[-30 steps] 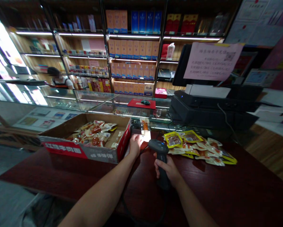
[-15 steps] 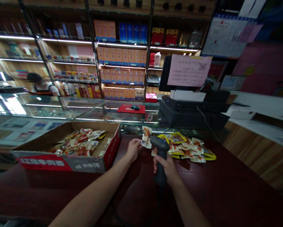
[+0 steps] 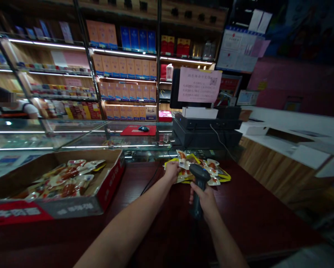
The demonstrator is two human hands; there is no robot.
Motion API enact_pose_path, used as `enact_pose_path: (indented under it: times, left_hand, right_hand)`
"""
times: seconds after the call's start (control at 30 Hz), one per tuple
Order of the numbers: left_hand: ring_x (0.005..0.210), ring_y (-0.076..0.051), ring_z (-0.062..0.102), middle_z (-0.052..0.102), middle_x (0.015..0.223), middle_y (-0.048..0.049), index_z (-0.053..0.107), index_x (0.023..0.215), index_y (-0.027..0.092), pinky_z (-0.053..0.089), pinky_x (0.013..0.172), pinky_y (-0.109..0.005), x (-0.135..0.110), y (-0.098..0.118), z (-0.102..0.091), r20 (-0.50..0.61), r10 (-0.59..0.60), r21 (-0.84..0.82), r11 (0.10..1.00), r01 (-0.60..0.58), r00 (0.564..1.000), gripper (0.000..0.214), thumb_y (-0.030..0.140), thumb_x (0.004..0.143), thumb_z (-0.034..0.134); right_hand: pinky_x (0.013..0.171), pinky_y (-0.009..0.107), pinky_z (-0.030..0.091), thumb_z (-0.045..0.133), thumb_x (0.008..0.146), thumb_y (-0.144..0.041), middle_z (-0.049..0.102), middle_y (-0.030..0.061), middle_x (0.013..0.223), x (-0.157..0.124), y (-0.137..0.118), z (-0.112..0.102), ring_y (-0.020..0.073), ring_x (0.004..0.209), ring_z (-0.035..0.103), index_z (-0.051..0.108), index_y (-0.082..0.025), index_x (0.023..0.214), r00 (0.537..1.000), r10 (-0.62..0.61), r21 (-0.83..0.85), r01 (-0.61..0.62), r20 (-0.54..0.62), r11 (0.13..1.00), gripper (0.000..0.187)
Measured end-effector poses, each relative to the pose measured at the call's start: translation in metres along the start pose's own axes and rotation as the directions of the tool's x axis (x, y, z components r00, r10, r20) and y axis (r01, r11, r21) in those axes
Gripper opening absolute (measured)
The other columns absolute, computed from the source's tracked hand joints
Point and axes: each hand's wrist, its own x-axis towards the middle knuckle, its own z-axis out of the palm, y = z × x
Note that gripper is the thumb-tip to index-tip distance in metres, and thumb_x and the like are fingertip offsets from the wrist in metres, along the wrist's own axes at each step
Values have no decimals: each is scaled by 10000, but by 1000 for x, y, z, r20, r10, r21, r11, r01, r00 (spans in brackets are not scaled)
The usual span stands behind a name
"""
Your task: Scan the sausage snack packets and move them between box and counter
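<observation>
My left hand [image 3: 172,172] is shut on a clear snack packet [image 3: 183,160] with orange-brown contents, holding it just over a loose pile of yellow-edged snack packets [image 3: 215,173]. My right hand [image 3: 205,199] grips a black handheld barcode scanner [image 3: 198,185], its head pointing up toward the held packet and close to it. To the left of my arms, an open cardboard box [image 3: 109,182] with red printing holds several similar packets [image 3: 62,184].
All this lies on a dark red counter [image 3: 247,212]. Behind it stand a glass display case [image 3: 80,134] with a red mat and computer mouse [image 3: 143,128], a dark till unit [image 3: 203,130], and goods shelves. A person [image 3: 12,106] stands far left. A cable [image 3: 150,182] crosses the counter.
My view has swung right, so the box slides left in frame. My left hand has carried the packet right, from beside the scanner to above the pile, and the scanner stays near it.
</observation>
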Motion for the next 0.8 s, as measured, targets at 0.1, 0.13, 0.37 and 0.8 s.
enact_pose_path:
  times: [0.1,0.13,0.37,0.8]
  left_hand:
    - [442,-109,507,519,477,1,499,523,145,415,521,-236,1,-3,4,-39,1,116,993,4,999,169,113,655,599]
    - [476,-121,527,526,489,-4,499,519,149,419,545,-242,2,-3,3,-52,30,201,979,-19,998,175,114,649,611]
    - [762,-158,565,609,744,-60,609,645,136,413,727,-255,-2,19,-15,39,409,794,541,-277,912,35,155,666,629]
    - [612,-147,518,585,633,-15,618,634,182,399,660,-256,-35,157,-175,47,597,873,364,-323,801,31,203,642,640]
  right_hand:
    - [314,234,450,767,540,-453,545,-71,427,1,-4,-8,121,321,502,542,-167,873,1000,10,16,-10,-24,1000,493]
    - [315,235,451,767,539,-451,545,-71,426,1,-5,-9,120,320,499,540,-166,873,1000,13,17,-13,-27,1000,494]
    - [319,239,450,779,520,-460,542,-73,431,0,-3,-4,121,329,499,541,-162,891,999,34,20,-34,-9,999,532]
    - [330,239,451,748,599,-416,549,-67,480,-22,25,79,107,343,488,513,-166,911,910,125,5,-139,396,990,464]
